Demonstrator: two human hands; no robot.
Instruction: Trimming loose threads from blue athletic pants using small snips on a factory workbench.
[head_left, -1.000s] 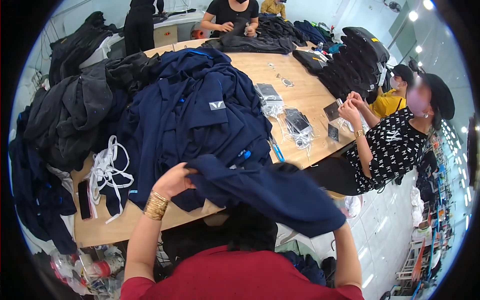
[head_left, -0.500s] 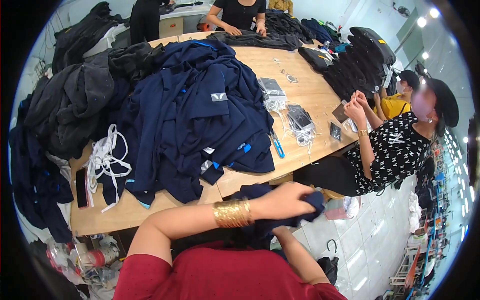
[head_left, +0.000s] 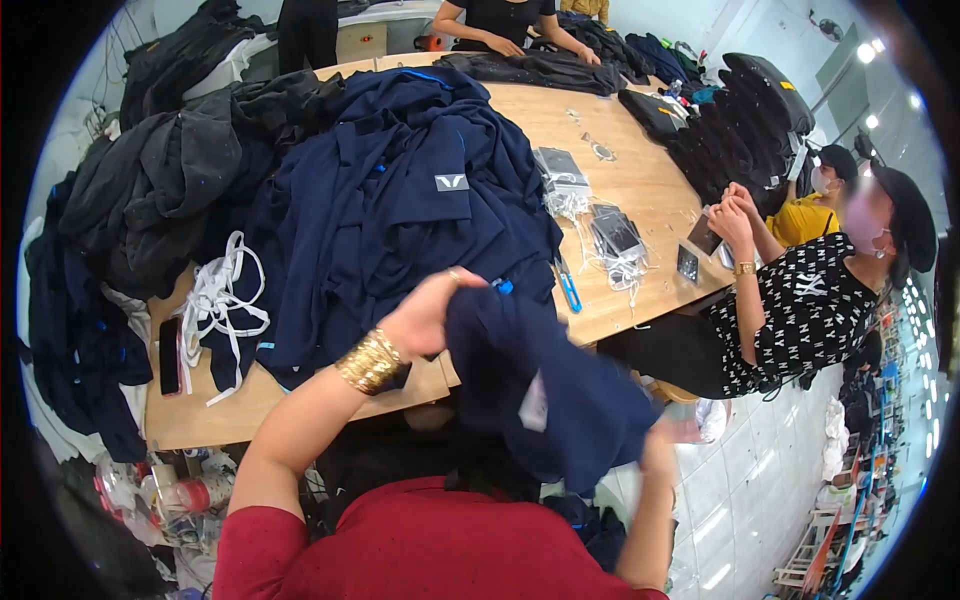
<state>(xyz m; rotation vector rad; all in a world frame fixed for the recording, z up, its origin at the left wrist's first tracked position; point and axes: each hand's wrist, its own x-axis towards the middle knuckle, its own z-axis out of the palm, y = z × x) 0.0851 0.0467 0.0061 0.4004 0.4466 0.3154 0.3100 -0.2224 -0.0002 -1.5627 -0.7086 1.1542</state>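
Your left hand [head_left: 425, 315] grips the upper edge of a navy garment [head_left: 545, 395] at frame centre, lifting it so the cloth hangs free below the wooden table [head_left: 640, 185] edge. Your right hand [head_left: 658, 455], lower right, pinches its far hem, keeping the piece spread with the white label facing you. Half a second ago the left hand lay across the bundled garment lower down; it is now raised and the cloth opened. The navy pile [head_left: 400, 200] is unchanged.

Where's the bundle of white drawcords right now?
In the head view, the white drawcords lie on the left part of the wooden table, at the left edge of the navy garment pile, beside a dark phone.
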